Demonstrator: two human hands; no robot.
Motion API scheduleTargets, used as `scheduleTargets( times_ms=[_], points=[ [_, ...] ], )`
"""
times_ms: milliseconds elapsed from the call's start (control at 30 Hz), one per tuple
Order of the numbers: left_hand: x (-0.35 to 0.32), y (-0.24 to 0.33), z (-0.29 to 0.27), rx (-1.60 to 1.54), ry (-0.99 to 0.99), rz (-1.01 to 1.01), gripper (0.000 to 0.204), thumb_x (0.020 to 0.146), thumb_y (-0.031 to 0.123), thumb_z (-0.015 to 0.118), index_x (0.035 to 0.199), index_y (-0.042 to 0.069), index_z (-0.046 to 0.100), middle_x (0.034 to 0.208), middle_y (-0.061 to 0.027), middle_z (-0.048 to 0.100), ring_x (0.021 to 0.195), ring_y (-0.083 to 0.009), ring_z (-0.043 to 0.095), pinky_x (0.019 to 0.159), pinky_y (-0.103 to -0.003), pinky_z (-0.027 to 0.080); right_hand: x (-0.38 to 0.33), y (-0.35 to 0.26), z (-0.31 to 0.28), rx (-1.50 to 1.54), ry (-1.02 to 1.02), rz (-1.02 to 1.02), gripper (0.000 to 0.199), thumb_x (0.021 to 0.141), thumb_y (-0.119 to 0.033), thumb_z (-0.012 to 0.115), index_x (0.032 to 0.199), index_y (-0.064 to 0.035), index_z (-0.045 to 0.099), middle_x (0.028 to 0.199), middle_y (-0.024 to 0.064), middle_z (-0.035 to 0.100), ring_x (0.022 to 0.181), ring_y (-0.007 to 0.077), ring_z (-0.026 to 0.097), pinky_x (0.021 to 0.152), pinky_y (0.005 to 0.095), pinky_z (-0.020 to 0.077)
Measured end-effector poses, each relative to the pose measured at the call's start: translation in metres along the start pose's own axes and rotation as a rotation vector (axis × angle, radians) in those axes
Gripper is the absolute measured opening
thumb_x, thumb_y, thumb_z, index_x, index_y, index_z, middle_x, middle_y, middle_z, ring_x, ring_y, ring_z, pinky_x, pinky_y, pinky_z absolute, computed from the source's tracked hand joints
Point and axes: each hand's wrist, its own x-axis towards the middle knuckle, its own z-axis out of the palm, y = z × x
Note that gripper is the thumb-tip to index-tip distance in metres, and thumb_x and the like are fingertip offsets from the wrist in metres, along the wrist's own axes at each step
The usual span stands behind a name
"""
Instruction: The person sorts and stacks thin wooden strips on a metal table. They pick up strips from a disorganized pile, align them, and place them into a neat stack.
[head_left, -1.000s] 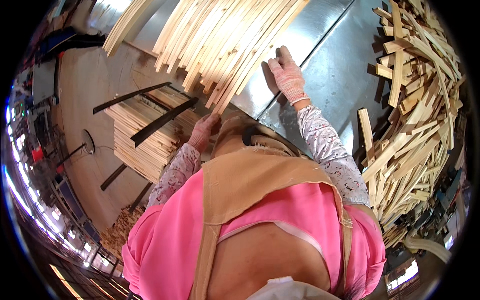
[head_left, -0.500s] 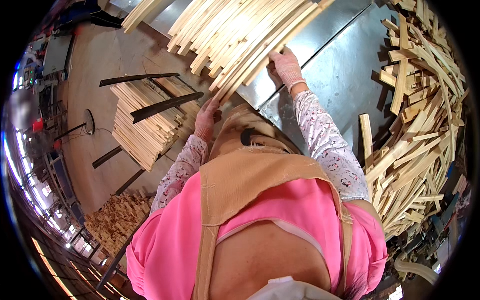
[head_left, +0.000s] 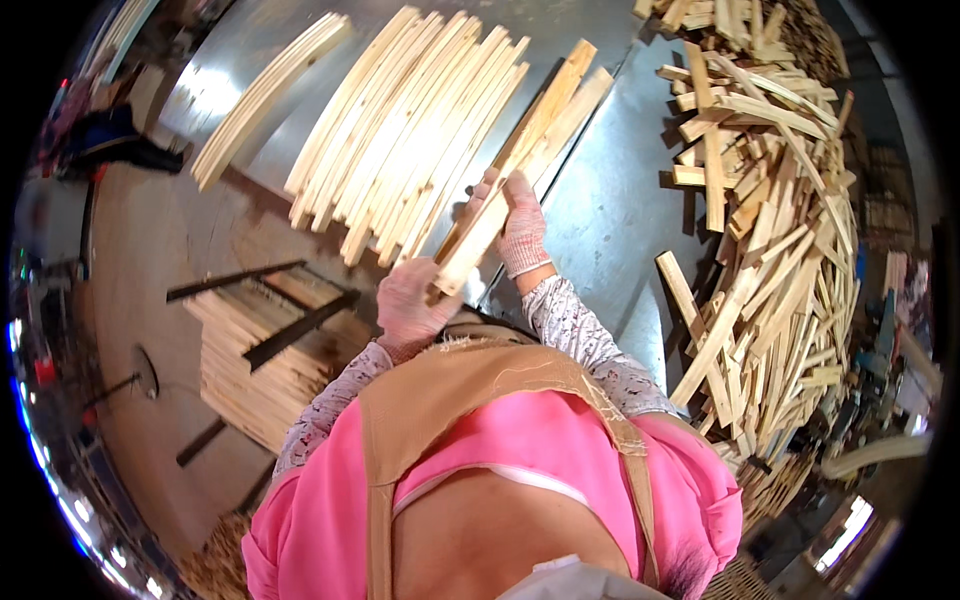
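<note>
Two pale wooden strips (head_left: pixel 548 148) are in my hands, tilted away from me over the metal table. My left hand (head_left: pixel 410 300), in a thin pinkish glove, is closed at their near ends, its fingers partly hidden. Farther up, my gloved right hand (head_left: pixel 520 225) wraps round the strips, thumb on the near side and fingertips on the other. Just left of them lies a row of several similar strips (head_left: pixel 400 130) side by side, their near ends uneven.
A narrow bundle of curved strips (head_left: pixel 268 95) lies on the metal table (head_left: pixel 600 210) at far left. Loose offcuts (head_left: pixel 770 290) heap along the right. A stack of strips (head_left: pixel 255 370) with dark metal bars (head_left: pixel 300 330) stands below left. Beyond it is a round-headed stand (head_left: pixel 147 372).
Both hands have drawn two strips off the right side of the row, leaving a gap. My right hand has moved nearer my left. The whole view has shifted.
</note>
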Motion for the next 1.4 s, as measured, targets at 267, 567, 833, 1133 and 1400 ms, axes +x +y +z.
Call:
scheduleTargets(
  times_ms=[267,567,833,1133,1400],
  points=[
    [0.170,-0.059,-0.099,1.137,-0.143,0.589,0.075,0.097,0.053,0.062,0.160,0.015,0.048,0.168,-0.0124,0.043,0.158,-0.0294,0.034,0.133,-0.050,0.018,-0.001,-0.102,0.066,-1.648,-0.181,0.011,0.057,0.084,-0.022,0.078,0.137,-0.0021,0.065,0.114,0.0121,0.074,0.099,0.0216,0.071,0.084,0.0340,0.0585],
    [0.247,-0.090,-0.137,0.715,-0.550,-0.178,0.048,0.093,0.039,0.072,0.129,0.011,0.057,0.114,-0.0148,0.073,0.104,-0.0350,0.076,0.089,-0.047,0.060,0.039,-0.094,0.080,-1.549,0.578,-0.564,0.061,0.095,-0.047,0.068,0.142,-0.0080,0.065,0.123,0.0226,0.075,0.112,0.0389,0.074,0.097,0.0423,0.0591],
    [0.270,-0.211,-0.143,0.311,-0.314,-0.459,0.101,0.086,0.053,0.083,0.155,-0.010,0.047,0.174,-0.0317,0.025,0.163,-0.0402,0.022,0.132,-0.044,0.024,0.100,0.023,0.015,-1.203,0.592,-0.254,0.072,0.098,-0.042,0.067,0.146,0.0082,0.050,0.118,0.0315,0.071,0.113,0.0430,0.069,0.097,0.0475,0.0524],
    [0.263,-0.243,-0.160,-0.113,-0.266,-0.544,0.101,0.081,0.018,0.090,0.162,-0.007,0.035,0.157,-0.0249,0.053,0.143,-0.0353,0.055,0.119,-0.037,0.046,0.113,0.010,0.044,-1.784,0.359,0.025,0.054,0.107,-0.029,0.053,0.157,-0.0104,0.047,0.163,0.0400,0.037,0.133,0.0521,0.061,0.110,0.0472,0.0525],
    [0.284,-0.196,-0.237,0.695,-0.622,-0.604,0.099,0.087,0.046,0.080,0.164,-0.002,0.040,0.177,-0.0199,0.027,0.164,-0.0349,0.023,0.135,-0.036,0.020,0.153,0.078,0.148,-1.655,0.279,-0.027,0.071,0.099,-0.044,0.052,0.149,0.0055,0.044,0.123,0.0422,0.067,0.114,0.0555,0.068,0.102,0.0551,0.0534]
  ],
)
